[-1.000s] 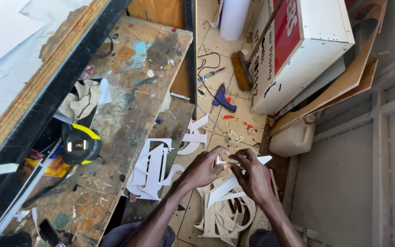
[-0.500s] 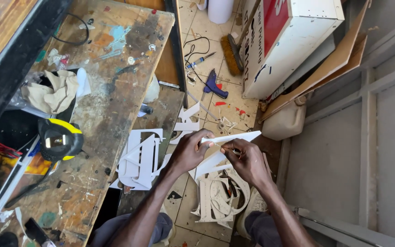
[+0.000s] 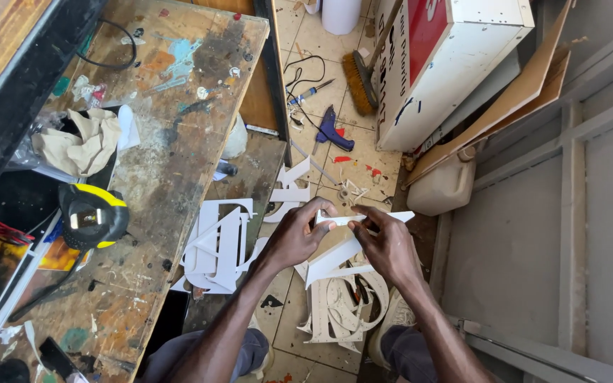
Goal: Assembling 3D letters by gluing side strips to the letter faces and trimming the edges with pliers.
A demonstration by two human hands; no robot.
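Observation:
My left hand (image 3: 294, 237) and my right hand (image 3: 386, 245) both grip a thin white strip (image 3: 365, 219) held level in front of me, its right end poking out past the right hand. A larger white cut-out piece (image 3: 335, 260) hangs just beneath the hands. Below, on the tiled floor, lies a pile of white cut-out letters (image 3: 342, 308). More white cut-out letters (image 3: 216, 245) rest on the edge of the paint-stained workbench (image 3: 157, 149) to the left of my left hand.
A yellow and black tape measure (image 3: 92, 215) and crumpled paper (image 3: 79, 145) sit on the bench. On the floor are a blue glue gun (image 3: 333, 132), a brush (image 3: 360, 80), cables, a white and red box (image 3: 443, 60), cardboard and a beige jug (image 3: 445, 186).
The view has shifted slightly. My hands stay on the white strip, which has turned from tilted to nearly level, and the fingers have moved along it.

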